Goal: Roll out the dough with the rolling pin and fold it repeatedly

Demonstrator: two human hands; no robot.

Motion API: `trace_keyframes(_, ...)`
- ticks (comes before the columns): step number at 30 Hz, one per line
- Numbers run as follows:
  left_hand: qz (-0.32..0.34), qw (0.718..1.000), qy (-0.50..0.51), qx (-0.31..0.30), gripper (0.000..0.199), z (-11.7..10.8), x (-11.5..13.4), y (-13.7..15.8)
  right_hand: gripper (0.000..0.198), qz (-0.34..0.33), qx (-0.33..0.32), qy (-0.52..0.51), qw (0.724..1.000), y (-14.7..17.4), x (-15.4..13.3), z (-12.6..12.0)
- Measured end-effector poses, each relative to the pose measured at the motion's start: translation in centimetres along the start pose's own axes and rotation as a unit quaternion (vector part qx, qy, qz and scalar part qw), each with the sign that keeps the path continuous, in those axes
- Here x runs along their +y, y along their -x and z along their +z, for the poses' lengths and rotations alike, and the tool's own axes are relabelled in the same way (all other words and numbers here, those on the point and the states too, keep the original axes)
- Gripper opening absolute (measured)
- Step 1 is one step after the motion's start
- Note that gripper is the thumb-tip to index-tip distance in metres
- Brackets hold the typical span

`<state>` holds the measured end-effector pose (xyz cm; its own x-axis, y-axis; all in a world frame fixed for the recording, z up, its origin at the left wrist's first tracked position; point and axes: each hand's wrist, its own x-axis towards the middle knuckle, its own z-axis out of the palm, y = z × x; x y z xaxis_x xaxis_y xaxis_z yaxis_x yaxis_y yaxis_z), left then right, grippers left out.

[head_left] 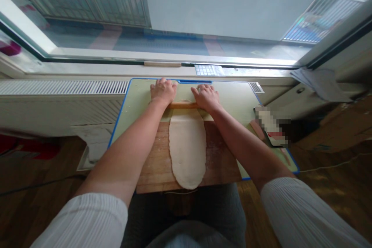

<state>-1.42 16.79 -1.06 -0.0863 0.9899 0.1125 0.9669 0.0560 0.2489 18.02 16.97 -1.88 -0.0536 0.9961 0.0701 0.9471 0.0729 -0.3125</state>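
Observation:
A pale, flat sheet of dough (187, 149) stretches lengthwise over a wooden board (222, 155), its near end reaching the board's front edge. Across its far end lies a thin wooden rolling pin (183, 105). My left hand (164, 91) covers the pin's left end, palm down with the fingers bent forward. On the right end rests my right hand (208, 97), also palm down, its thumb pointing inward. Both hands hide the ends of the pin. Under the board is a light green cutting mat (232, 97) with a blue rim.
To the right, a phone-like flat object (269, 126), partly pixelated, lies on the mat. Papers (321, 85) lean by the wall above a cardboard box (337, 130). A window sill (101, 69) runs behind the mat, with a radiator (64, 87) at left.

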Motion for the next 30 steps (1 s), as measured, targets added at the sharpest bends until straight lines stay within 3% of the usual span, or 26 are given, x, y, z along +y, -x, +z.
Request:
trace_keyframes(10, -0.002, 0.999, 0.023, -0.023, 0.059, -0.1, -0.4, 5.5, 0.062, -0.037, -0.002, 0.076, 0.996, 7.0, 0.2, -0.4)
trace_keyframes(14, 0.021, 0.997, 0.052, -0.045, 0.057, -0.8, -1.0, 7.5, 0.071, -0.017, -0.023, 0.080, 0.996, 8.8, 0.3, -0.9)
trace_keyframes(18, 0.064, 0.995, 0.072, 0.013, 0.052, -1.6, -2.2, 10.1, 0.070, 0.002, -0.023, 0.071, 0.997, 10.1, 0.0, -1.4)
trace_keyframes(21, 0.046, 0.996, 0.065, 0.032, 0.049, -1.6, -3.4, 11.8, 0.061, -0.025, -0.015, 0.049, 0.998, 11.4, -0.1, -1.5)
trace_keyframes(26, 0.017, 0.995, 0.030, -0.093, 0.062, -1.0, -4.5, 11.3, 0.059, -0.058, -0.060, 0.034, 0.996, 11.7, 0.3, -1.5)
trace_keyframes(30, 0.004, 0.995, -0.006, -0.103, 0.066, -1.0, -4.3, 8.9, 0.066, -0.068, -0.064, 0.042, 0.995, 9.2, 0.5, -1.3)
